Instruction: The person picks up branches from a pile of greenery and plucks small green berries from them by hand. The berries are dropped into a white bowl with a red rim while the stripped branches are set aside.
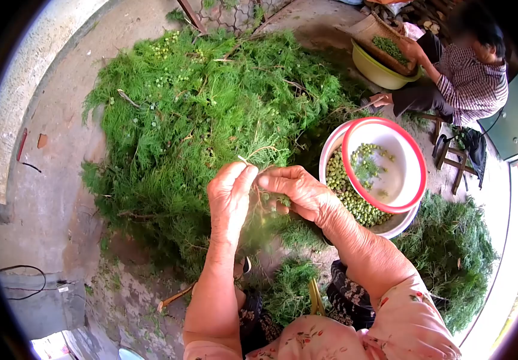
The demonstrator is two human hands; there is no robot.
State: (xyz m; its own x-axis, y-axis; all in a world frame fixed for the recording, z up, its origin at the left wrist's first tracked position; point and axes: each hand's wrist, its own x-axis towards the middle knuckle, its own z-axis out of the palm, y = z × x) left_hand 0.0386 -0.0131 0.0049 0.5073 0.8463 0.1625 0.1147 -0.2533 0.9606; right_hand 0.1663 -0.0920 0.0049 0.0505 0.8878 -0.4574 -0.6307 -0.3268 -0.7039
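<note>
A thin green sprig is pinched between the thumb and fingers of my left hand, above a large heap of feathery green branches. Close on its right, my right hand has thumb and fingertips pressed together at the sprig's stems. To the right of my hands, a white bowl with a red rim rests tilted on a larger basin. Small green berries lie in the basin, and some berries with green bits are in the bowl.
At the upper right a seated person holds a woven tray over a yellow-green basin. A small wooden stool stands near them. More cut branches lie at the lower right, others between my legs.
</note>
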